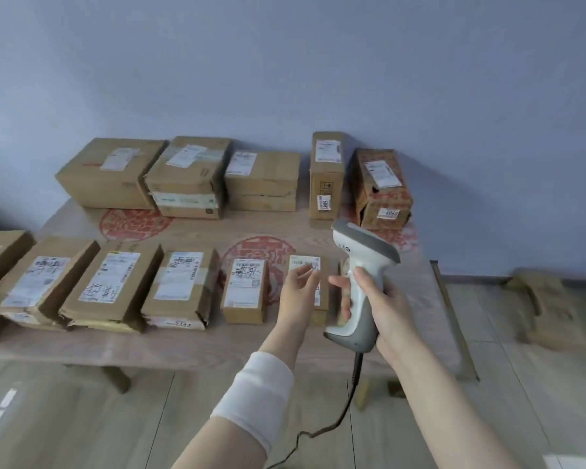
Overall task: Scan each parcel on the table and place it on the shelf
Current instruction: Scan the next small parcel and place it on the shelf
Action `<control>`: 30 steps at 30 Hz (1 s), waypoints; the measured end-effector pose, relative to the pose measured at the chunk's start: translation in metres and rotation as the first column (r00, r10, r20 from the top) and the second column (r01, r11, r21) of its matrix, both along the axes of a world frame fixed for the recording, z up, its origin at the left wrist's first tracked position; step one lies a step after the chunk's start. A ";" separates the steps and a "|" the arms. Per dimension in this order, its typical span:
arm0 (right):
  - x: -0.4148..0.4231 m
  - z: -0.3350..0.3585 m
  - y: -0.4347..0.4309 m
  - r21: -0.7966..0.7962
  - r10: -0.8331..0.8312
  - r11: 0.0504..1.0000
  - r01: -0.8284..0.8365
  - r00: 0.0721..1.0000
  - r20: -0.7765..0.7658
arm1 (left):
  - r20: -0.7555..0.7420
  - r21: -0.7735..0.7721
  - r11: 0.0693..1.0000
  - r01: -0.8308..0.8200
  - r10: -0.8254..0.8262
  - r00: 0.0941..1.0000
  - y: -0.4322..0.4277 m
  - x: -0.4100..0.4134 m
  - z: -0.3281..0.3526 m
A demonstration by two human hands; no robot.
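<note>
Two rows of parcels are laid out on the table [217, 346]. The scanner [362, 282] is held upright over the table's right end. Its handle is gripped by the right hand [391, 309], with the fingers wrapped round the front, and its head is pointed away from the person.

Just left of the scanner, the left hand [300, 289] is held over a small parcel [305, 264]. The fingers are loosely curled and nothing is clasped; whether the fingertips touch the label cannot be told. This parcel is laid flat in the front row, label up, and is partly hidden by the hand.

Further left of the scanner, a second small parcel [246, 291] is seen, then three larger boxes [110, 282] set side by side, then one more cut off by the frame's edge.

Beyond the scanner, five boxes [263, 181] are lined up against the wall. A narrow upright box [327, 177] and a red-printed box [381, 191] are placed nearest behind it.

A black cable [349, 401] is hung from the scanner's base down toward the floor. A white band [257, 390] is worn on the left forearm. Well to the right of the scanner, flattened cardboard [548, 306] is left on the floor by the wall.
</note>
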State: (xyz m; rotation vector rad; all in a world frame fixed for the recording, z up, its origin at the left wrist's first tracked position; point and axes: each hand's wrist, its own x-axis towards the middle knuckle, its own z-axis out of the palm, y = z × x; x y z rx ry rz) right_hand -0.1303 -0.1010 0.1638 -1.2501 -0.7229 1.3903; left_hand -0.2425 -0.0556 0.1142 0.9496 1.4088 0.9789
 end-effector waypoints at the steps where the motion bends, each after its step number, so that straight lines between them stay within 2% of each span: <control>1: 0.016 -0.002 0.001 -0.006 -0.029 1.000 0.029 1.000 0.004 | -0.013 -0.010 1.000 0.020 -0.021 1.000 0.003 0.013 -0.002; 9: 0.104 -0.044 0.027 -0.075 -0.215 0.972 0.222 0.972 0.093 | -0.146 -0.100 0.983 0.152 -0.165 0.975 0.041 0.075 -0.049; 13: 0.124 -0.085 0.045 -0.167 -0.288 0.934 0.316 0.942 0.173 | -0.143 -0.152 0.977 0.151 -0.173 0.974 0.053 0.086 -0.082; 18: 0.126 -0.140 0.064 -0.282 -0.249 0.906 0.317 0.935 0.252 | -0.184 -0.259 0.962 0.082 -0.132 0.974 0.060 0.099 -0.118; 22: 0.123 -0.171 0.076 -0.325 -0.160 0.915 0.237 0.956 0.248 | -0.208 -0.313 0.949 0.033 -0.103 0.973 0.061 0.103 -0.141; 25: 0.126 -0.189 0.080 -0.371 -0.108 0.908 0.194 0.965 0.240 | -0.165 -0.319 0.948 -0.017 -0.037 0.986 0.055 0.110 -0.147; 30: 0.138 -0.190 0.080 -0.355 -0.048 0.923 0.150 0.959 0.279 | -0.012 -0.346 0.929 -0.132 0.136 0.991 0.041 0.125 -0.141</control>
